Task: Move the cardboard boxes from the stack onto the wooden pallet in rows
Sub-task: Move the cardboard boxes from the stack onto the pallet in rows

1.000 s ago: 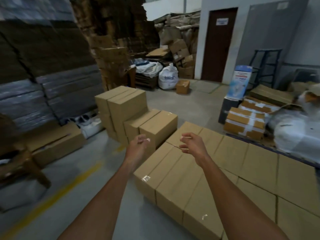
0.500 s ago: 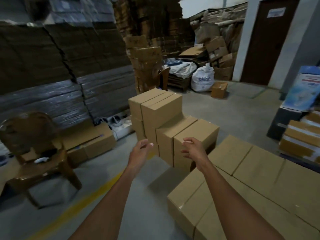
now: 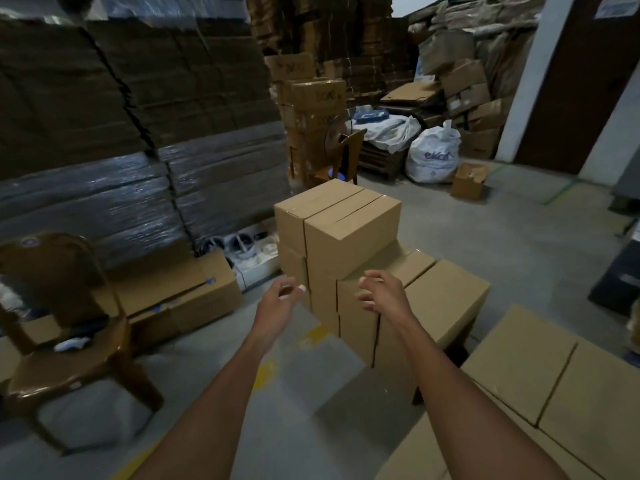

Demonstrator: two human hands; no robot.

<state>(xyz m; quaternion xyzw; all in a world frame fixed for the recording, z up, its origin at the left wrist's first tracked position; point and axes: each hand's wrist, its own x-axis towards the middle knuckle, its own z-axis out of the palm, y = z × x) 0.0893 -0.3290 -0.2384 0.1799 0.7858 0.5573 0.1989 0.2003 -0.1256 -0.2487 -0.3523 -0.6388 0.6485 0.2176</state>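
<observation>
A stack of plain cardboard boxes [image 3: 349, 233] stands on the floor straight ahead, taller at the back and one box lower at the front right [image 3: 446, 292]. Both arms reach toward it. My left hand [image 3: 277, 303] hangs in the air just left of the stack with fingers loosely curled, holding nothing. My right hand [image 3: 384, 294] hovers in front of the lower front boxes, fingers relaxed, empty. Rows of boxes laid flat [image 3: 523, 368] fill the lower right; the pallet under them is hidden.
A brown plastic chair [image 3: 65, 344] stands at the left. Shrink-wrapped cardboard bundles [image 3: 114, 181] form a wall behind it. A long box [image 3: 180, 299] lies on the floor beside them. White sack [image 3: 433, 157], small open box [image 3: 469, 180] and a dark door lie beyond.
The view has swung left, away from the laid-out boxes, and closer to the stack. Both empty hands have come nearer to the stack's front boxes.
</observation>
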